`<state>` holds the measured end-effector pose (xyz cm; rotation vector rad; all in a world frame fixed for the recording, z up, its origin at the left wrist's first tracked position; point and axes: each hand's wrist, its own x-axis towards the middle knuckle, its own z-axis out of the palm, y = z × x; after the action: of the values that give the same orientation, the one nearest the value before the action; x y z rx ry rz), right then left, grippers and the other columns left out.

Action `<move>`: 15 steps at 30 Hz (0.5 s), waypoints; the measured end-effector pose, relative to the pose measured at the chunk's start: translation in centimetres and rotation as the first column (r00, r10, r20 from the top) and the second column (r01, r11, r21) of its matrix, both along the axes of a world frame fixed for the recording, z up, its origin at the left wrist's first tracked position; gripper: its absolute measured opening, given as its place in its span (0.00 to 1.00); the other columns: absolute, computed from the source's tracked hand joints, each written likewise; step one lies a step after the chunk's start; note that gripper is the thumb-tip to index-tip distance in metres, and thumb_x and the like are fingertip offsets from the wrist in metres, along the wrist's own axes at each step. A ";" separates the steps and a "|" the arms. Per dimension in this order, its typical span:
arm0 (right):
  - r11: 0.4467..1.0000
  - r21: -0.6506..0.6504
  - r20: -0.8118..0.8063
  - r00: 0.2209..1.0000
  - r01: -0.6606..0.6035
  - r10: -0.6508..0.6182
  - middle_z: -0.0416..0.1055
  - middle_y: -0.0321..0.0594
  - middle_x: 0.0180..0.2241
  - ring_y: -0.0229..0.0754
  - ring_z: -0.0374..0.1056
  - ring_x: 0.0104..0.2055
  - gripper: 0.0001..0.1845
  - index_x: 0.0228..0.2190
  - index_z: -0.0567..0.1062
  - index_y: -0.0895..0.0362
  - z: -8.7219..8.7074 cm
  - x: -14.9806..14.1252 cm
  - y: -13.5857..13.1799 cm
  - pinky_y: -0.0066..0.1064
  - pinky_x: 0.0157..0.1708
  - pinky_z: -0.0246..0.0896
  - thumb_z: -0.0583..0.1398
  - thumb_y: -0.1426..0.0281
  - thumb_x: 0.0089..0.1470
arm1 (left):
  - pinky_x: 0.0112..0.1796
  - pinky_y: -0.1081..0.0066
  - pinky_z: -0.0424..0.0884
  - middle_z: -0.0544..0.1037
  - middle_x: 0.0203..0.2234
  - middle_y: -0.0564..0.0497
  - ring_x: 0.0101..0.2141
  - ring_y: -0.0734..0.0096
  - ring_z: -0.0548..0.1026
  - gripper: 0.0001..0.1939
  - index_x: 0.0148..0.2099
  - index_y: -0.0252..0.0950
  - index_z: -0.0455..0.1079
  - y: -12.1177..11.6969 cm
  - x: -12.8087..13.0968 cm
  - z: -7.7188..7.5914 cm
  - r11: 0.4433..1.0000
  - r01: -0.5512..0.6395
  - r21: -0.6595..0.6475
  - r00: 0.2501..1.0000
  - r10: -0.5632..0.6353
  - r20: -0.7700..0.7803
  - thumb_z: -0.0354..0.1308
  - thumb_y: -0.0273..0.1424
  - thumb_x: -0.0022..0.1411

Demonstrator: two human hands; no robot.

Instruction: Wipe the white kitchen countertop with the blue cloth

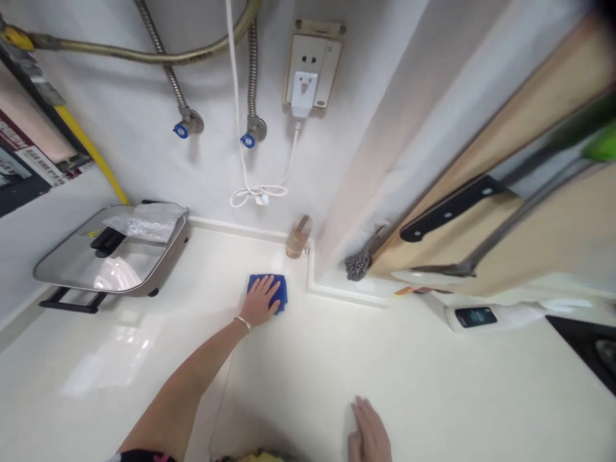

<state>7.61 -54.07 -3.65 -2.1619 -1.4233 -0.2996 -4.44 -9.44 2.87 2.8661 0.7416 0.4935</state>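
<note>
My left hand (260, 304) lies flat with spread fingers on a folded blue cloth (282, 287), pressing it against the white countertop (308, 359). The cloth's edges show around the fingertips, and a thin bracelet circles the wrist. Close beyond the cloth, in the corner by the wall, stands a small brownish see-through bottle or jar (298, 237). At the lower edge of the view, my right hand (369, 433) rests on or just over the countertop. Its visible fingers are stretched out and hold nothing; the rest of it is cut off.
An electric pan (158, 269) with a glass lid stands at left. A plugged-in white cable (294, 154) hangs by two water valves (190, 122). At right, a black-handled knife (447, 208) and other utensils hang before a wooden board, above a white device (476, 316).
</note>
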 end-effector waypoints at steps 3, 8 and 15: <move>1.000 -0.006 -0.015 1.000 0.016 -0.016 0.65 0.49 0.61 0.56 0.61 0.64 0.27 0.64 0.61 0.54 0.2 -0.4 0.0 0.57 0.57 0.64 0.51 0.70 0.64 | 0.66 0.48 0.51 0.56 0.70 0.41 0.69 0.52 0.53 0.31 0.71 0.37 0.56 -4.6 -1.3 -0.1 1.000 0.019 0.004 0.999 -0.019 -0.030 0.49 0.39 0.70; 0.998 0.018 -0.057 0.997 0.054 -0.053 0.64 0.50 0.61 0.55 0.58 0.65 0.25 0.62 0.62 0.55 1.0 -1.0 0.3 0.58 0.60 0.61 0.50 0.68 0.65 | 0.66 0.47 0.52 0.54 0.71 0.42 0.70 0.52 0.50 0.32 0.72 0.38 0.53 -12.0 -4.3 -0.3 0.999 0.037 -0.003 0.999 -0.037 -0.033 0.50 0.37 0.69; 0.997 0.073 -0.067 0.998 0.023 -0.018 0.66 0.52 0.59 0.55 0.59 0.64 0.25 0.60 0.65 0.58 1.9 -1.1 0.1 0.58 0.61 0.60 0.51 0.68 0.64 | 0.66 0.48 0.54 0.52 0.71 0.44 0.70 0.53 0.50 0.35 0.73 0.40 0.51 -16.2 -13.7 0.6 0.989 0.124 -0.079 0.983 -0.133 -0.125 0.54 0.38 0.66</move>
<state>6.51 -53.99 -1.76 -2.1083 -1.3342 -0.2812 -18.15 -25.68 3.46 2.8772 0.5741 0.2605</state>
